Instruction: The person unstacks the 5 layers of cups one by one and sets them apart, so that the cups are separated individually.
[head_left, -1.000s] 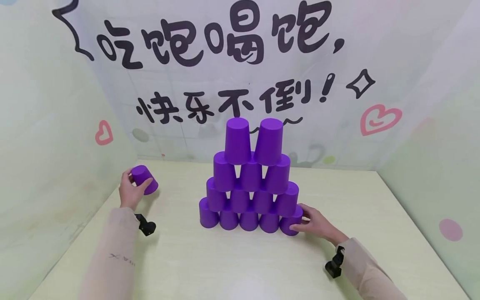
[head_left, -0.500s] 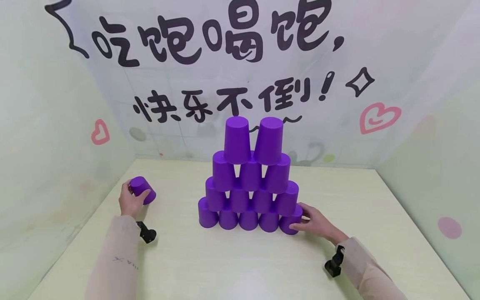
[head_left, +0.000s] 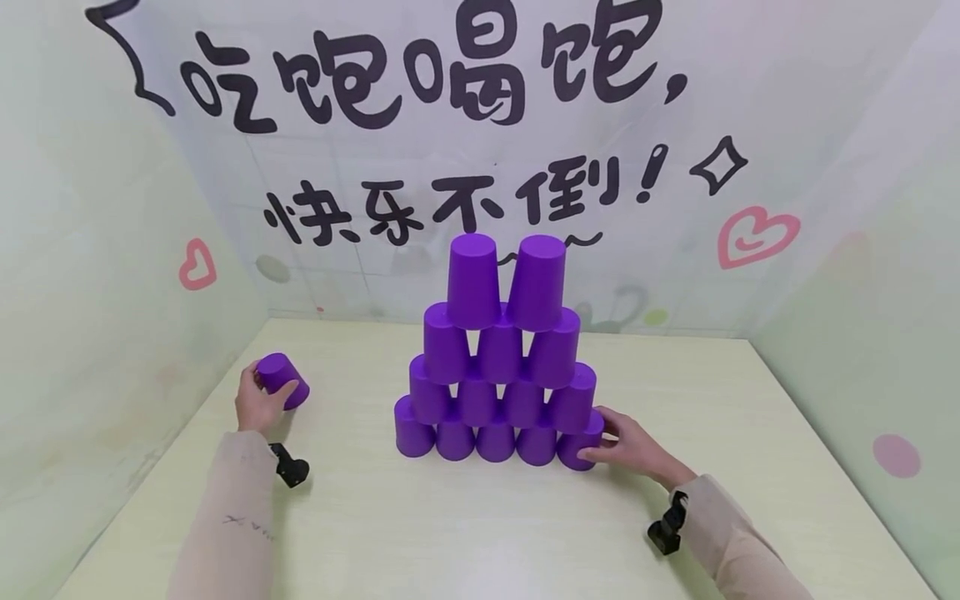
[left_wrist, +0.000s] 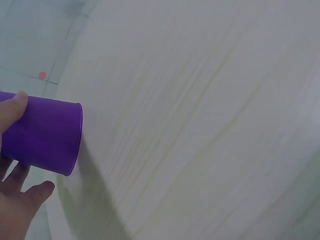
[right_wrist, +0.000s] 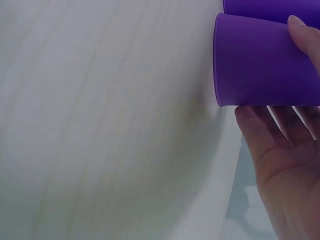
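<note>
The left hand (head_left: pixel 258 404) pinches a tilted cup (head_left: pixel 277 371) at the left of the table (head_left: pixel 480 525); the right hand (head_left: pixel 633 446) pinches the lowest right cup (head_left: pixel 581 437) of the stack (head_left: pixel 500 350); the table is pale, with wood grain; behind it the wall (head_left: pixel 360 154) carries black writing (head_left: pixel 468 185); only the left wrist view shows one finger (left_wrist: pixel 41 191) apart from the tilted cup; only the head view shows the whole stack.

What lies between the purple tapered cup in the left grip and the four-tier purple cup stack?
Only bare, pale wood-grained tabletop separates the held cup from the cup stack, as the head view shows.
</note>
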